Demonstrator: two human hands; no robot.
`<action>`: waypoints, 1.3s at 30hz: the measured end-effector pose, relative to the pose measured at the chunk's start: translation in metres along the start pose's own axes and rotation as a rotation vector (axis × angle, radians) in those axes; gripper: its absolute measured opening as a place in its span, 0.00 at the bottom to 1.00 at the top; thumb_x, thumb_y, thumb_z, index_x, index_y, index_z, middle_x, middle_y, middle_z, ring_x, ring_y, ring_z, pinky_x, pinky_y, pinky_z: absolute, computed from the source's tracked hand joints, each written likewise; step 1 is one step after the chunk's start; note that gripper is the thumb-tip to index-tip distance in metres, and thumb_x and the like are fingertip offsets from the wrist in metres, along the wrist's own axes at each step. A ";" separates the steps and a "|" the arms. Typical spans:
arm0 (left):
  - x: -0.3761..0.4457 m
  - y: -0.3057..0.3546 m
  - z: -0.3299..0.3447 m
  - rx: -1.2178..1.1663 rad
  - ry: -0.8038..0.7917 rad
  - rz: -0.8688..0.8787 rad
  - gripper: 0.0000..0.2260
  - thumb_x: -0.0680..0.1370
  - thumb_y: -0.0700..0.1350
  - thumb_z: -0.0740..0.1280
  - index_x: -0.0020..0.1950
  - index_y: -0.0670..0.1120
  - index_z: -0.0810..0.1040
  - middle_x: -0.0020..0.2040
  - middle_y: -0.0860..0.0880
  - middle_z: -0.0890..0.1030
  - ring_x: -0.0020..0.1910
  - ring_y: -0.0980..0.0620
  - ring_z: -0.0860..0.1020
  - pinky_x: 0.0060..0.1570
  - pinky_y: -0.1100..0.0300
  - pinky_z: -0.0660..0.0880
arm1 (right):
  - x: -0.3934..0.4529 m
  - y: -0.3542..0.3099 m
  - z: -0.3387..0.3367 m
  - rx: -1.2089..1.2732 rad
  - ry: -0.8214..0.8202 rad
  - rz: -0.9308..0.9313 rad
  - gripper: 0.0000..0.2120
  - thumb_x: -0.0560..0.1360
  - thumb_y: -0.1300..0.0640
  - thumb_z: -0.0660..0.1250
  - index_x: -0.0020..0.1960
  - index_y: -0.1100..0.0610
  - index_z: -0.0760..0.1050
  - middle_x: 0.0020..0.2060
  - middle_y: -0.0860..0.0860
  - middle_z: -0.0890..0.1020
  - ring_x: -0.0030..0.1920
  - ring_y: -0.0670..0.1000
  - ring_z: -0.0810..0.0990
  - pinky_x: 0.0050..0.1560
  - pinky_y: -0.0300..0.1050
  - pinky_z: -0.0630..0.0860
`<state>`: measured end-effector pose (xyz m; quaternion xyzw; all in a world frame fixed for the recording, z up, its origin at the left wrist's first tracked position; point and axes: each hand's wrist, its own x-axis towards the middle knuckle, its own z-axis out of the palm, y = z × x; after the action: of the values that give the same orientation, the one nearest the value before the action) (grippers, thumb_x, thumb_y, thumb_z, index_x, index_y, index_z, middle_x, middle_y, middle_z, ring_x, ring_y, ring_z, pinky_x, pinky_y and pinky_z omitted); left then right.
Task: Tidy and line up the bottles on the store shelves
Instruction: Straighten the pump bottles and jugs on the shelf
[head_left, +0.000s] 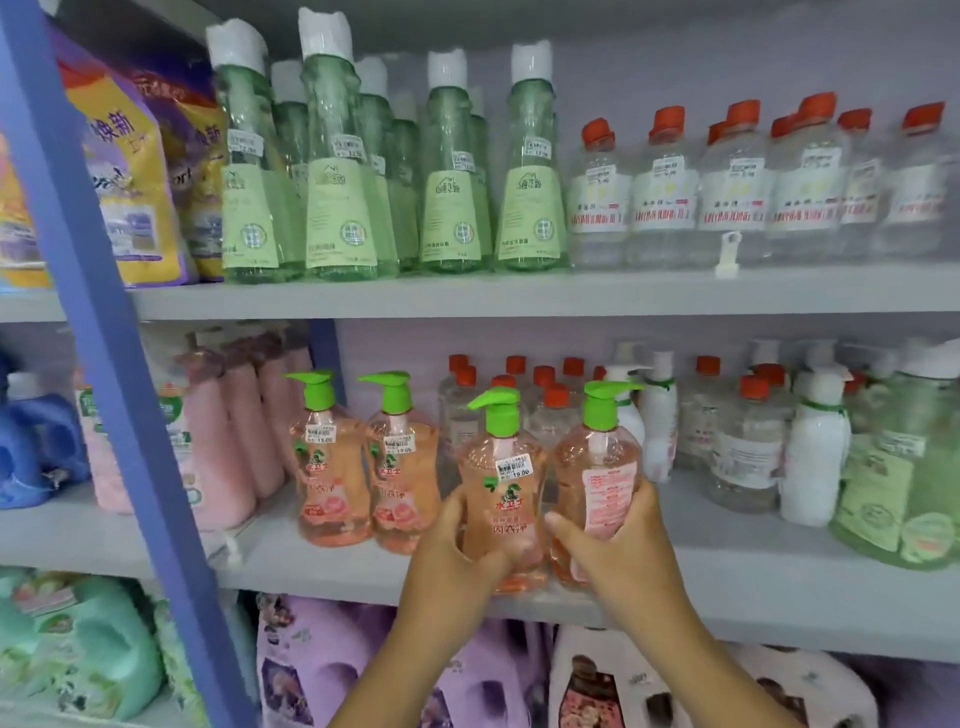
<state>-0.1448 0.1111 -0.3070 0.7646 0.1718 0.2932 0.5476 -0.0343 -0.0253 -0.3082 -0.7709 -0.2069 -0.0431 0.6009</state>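
Two pink pump bottles with green pumps stand at the front edge of the middle shelf (779, 587). My left hand (457, 551) grips the left pink bottle (501, 478), whose label faces me. My right hand (618, 540) holds the right pink bottle (597, 457), which is turned so its back label shows. Two more pink pump bottles (332, 467) stand side by side to the left, further back on the same shelf.
A blue upright post (119, 374) crosses the left side. Behind my hands are clear bottles with red caps (545, 400) and white pump bottles (815, 457). The upper shelf holds tall green bottles (447, 182) and clear red-capped bottles (732, 176). Purple refill bags (322, 660) fill the shelf below.
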 end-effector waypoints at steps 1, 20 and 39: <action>0.007 -0.002 0.003 0.032 -0.008 0.016 0.22 0.72 0.41 0.78 0.61 0.57 0.78 0.53 0.60 0.86 0.53 0.59 0.84 0.57 0.54 0.80 | 0.006 0.006 0.002 -0.009 0.003 -0.006 0.36 0.61 0.43 0.82 0.60 0.47 0.65 0.54 0.46 0.79 0.51 0.47 0.80 0.46 0.41 0.75; 0.008 -0.035 -0.089 0.242 0.636 0.156 0.10 0.77 0.42 0.73 0.49 0.57 0.78 0.46 0.54 0.81 0.43 0.59 0.80 0.37 0.70 0.76 | 0.022 0.036 -0.016 0.084 0.002 0.061 0.43 0.57 0.38 0.79 0.68 0.40 0.66 0.64 0.49 0.78 0.61 0.52 0.80 0.63 0.55 0.76; 0.100 -0.085 -0.169 0.239 0.147 0.041 0.27 0.70 0.46 0.80 0.64 0.61 0.73 0.48 0.63 0.83 0.44 0.71 0.80 0.46 0.69 0.77 | 0.004 -0.040 0.192 -0.278 -0.007 -0.080 0.42 0.67 0.48 0.81 0.73 0.49 0.62 0.62 0.47 0.76 0.62 0.50 0.77 0.62 0.46 0.75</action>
<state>-0.1709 0.3228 -0.3223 0.8041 0.2295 0.3371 0.4326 -0.0810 0.1650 -0.3235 -0.8380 -0.2316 -0.0928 0.4853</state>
